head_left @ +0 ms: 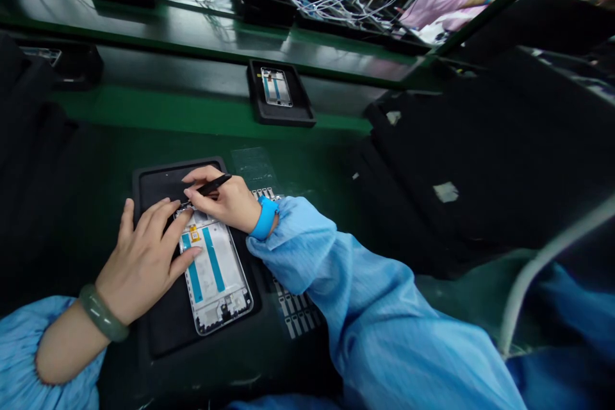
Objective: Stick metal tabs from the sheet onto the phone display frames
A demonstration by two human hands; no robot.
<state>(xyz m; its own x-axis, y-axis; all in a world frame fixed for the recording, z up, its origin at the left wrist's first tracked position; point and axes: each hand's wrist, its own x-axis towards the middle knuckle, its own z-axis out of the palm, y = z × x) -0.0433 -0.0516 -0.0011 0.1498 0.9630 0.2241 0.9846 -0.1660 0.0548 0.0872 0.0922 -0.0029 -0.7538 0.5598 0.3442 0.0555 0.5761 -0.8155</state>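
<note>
having at the far left a dark stack (pixel 24 141), seen only dimly, near the green surface (pixel 110 141). wearing a green bangle (pixel 103 312) just behind the left hand (pixel 141 246). spreading the fingers of this hand apart, palm down, at the upper left corner of a phone frame (pixel 228 272), and resting the thumb upon its face, just below a small yellow piece (pixel 194 234). having this phone frame, with two blue strips (pixel 214 259) along it, lying inside a black tray (pixel 163 336). clamping the fingers of the right hand (pixel 232 202) on a black pen-like tool (pixel 216 184) and pointing it at the upper end of the frame, close to the left fingertips; not being able to tell about contact of the tip. wearing a blue wristband (pixel 263 221) on the right wrist. having beside the tray a clear film (pixel 254 166), then, farther back, a second black tray (pixel 288 120) with another phone frame (pixel 277 86) inside. having rows of small metal-looking pieces (pixel 298 314) partly under the right sleeve (pixel 365 288), and at the right a black stack (pixel 490 160) and a pale curved tube (pixel 538 266).
</note>
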